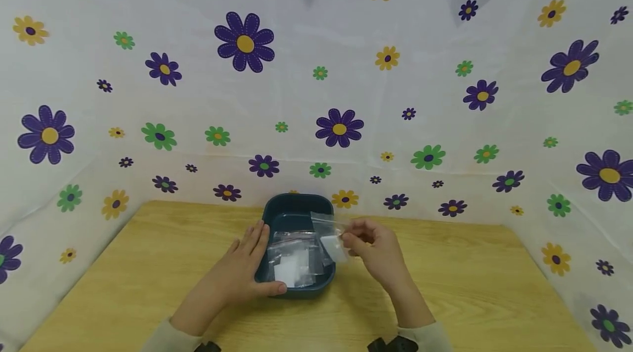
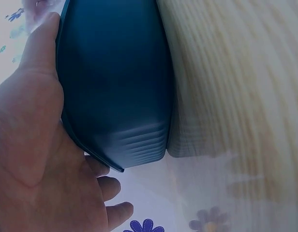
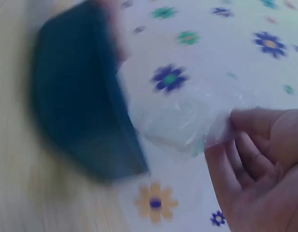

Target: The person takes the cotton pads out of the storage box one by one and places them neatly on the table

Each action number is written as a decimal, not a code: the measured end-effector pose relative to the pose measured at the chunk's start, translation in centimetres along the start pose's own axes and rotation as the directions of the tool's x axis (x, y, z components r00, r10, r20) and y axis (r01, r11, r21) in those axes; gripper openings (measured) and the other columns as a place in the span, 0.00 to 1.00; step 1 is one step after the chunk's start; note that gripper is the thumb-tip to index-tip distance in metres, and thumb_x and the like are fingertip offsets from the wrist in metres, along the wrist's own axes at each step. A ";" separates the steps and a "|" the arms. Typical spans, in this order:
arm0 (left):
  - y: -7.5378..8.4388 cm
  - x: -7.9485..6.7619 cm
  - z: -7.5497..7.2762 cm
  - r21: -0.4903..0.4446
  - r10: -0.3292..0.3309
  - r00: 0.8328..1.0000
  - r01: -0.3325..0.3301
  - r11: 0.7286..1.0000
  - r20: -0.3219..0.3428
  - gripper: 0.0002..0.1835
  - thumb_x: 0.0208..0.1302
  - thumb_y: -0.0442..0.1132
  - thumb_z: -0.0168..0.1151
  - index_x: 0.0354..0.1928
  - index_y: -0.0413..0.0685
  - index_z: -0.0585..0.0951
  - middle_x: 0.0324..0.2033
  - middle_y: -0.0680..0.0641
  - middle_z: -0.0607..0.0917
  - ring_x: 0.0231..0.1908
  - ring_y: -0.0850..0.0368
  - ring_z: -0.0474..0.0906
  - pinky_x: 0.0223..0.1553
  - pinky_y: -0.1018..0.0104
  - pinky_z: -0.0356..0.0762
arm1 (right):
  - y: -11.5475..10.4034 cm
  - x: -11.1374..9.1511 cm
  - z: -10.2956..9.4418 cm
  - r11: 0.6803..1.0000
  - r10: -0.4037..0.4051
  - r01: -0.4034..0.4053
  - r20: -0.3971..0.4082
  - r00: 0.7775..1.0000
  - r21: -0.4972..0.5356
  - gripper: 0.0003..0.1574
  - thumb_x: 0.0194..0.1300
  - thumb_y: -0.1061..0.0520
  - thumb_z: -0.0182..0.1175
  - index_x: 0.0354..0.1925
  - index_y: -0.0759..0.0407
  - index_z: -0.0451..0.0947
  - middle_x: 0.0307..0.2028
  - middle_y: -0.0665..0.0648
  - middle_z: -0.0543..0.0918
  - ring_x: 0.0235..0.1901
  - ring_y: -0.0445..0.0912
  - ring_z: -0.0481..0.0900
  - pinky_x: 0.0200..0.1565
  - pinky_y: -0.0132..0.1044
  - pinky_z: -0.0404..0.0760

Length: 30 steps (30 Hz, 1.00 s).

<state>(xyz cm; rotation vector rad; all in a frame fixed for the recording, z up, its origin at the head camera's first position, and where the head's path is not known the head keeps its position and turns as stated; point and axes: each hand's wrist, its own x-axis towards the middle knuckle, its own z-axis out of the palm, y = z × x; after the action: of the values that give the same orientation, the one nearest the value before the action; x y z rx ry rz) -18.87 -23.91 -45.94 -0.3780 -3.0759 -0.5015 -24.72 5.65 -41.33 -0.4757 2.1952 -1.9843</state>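
Bag (image 1: pixel 332 246) is pinched by right hand (image 1: pixel 378 252) over right rim of bin (image 1: pixel 292 222); left hand (image 1: pixel 242 268) is laid opposite, fingers straight.

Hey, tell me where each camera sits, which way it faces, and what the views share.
Head: worn on the head, facing forward and down at the box on the table, flowered cloth behind; left hand, right hand and both sleeves show.
Left wrist: worn there, facing the box's outer wall; the left hand shows large.
Right wrist: worn there, facing the plastic bag pinched in the right hand, which shows, with the box blurred.
Shared: both wrist views include box, table and flowered cloth.
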 end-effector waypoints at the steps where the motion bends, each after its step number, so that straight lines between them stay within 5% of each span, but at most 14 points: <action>1: 0.0 0.0 0.0 0.001 -0.003 1.000 0.003 1.000 -0.001 0.69 0.50 0.82 0.56 0.79 0.38 0.46 0.79 0.37 0.44 0.77 0.36 0.41 0.72 0.34 0.49 | -0.2 -0.1 -0.2 1.000 0.002 -0.003 0.008 1.000 0.028 0.16 0.67 0.61 0.64 0.52 0.66 0.79 0.39 0.58 0.85 0.38 0.47 0.83 0.39 0.37 0.86; 4: 0.0 -0.1 0.1 0.001 -0.010 1.000 0.010 1.000 0.002 0.69 0.49 0.83 0.55 0.79 0.39 0.46 0.79 0.37 0.43 0.77 0.37 0.40 0.72 0.34 0.49 | -0.6 -0.3 -0.6 1.000 0.009 -0.009 -0.009 1.000 0.021 0.16 0.67 0.62 0.64 0.53 0.63 0.80 0.40 0.58 0.85 0.37 0.47 0.84 0.36 0.37 0.86; 8: 0.0 0.0 0.1 -0.007 -0.018 1.000 0.018 1.000 0.008 0.70 0.49 0.83 0.54 0.79 0.40 0.45 0.79 0.38 0.43 0.78 0.38 0.39 0.72 0.35 0.48 | -0.8 -0.4 -1.1 0.986 -0.047 0.034 -0.081 0.996 -0.162 0.13 0.67 0.60 0.65 0.50 0.56 0.83 0.39 0.57 0.86 0.33 0.47 0.83 0.31 0.36 0.86; 18: -0.1 0.1 0.3 -0.017 -0.020 1.000 0.020 1.000 0.009 0.70 0.49 0.82 0.56 0.79 0.40 0.44 0.79 0.39 0.42 0.78 0.37 0.39 0.72 0.34 0.49 | -1.4 -0.6 -2.5 0.997 -0.020 0.017 -0.040 0.999 -0.078 0.16 0.68 0.62 0.63 0.54 0.61 0.80 0.40 0.63 0.83 0.30 0.47 0.83 0.30 0.34 0.85; 24: -0.1 0.0 0.3 -0.024 -0.015 1.000 0.014 1.000 -0.005 0.69 0.49 0.82 0.56 0.79 0.41 0.44 0.79 0.39 0.42 0.78 0.38 0.40 0.71 0.34 0.51 | -2.0 -0.9 -2.6 0.948 -0.111 0.079 -0.088 0.990 -0.308 0.16 0.68 0.63 0.63 0.54 0.54 0.81 0.38 0.59 0.86 0.26 0.45 0.83 0.26 0.33 0.84; 30: 0.1 -0.1 0.2 -0.021 -0.010 1.000 0.010 1.000 -0.001 0.69 0.49 0.82 0.55 0.79 0.39 0.45 0.79 0.38 0.43 0.77 0.37 0.41 0.70 0.33 0.52 | -2.0 -1.0 -2.8 0.976 -0.085 0.072 -0.055 0.995 -0.205 0.17 0.68 0.62 0.63 0.55 0.57 0.80 0.39 0.57 0.86 0.30 0.46 0.82 0.28 0.34 0.85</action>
<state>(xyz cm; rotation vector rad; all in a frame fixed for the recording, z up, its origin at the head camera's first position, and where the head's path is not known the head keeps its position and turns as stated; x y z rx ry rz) -18.77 -23.74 -46.05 -0.3623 -3.0755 -0.5344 -24.42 8.46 -39.13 -0.5396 2.4688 -1.8448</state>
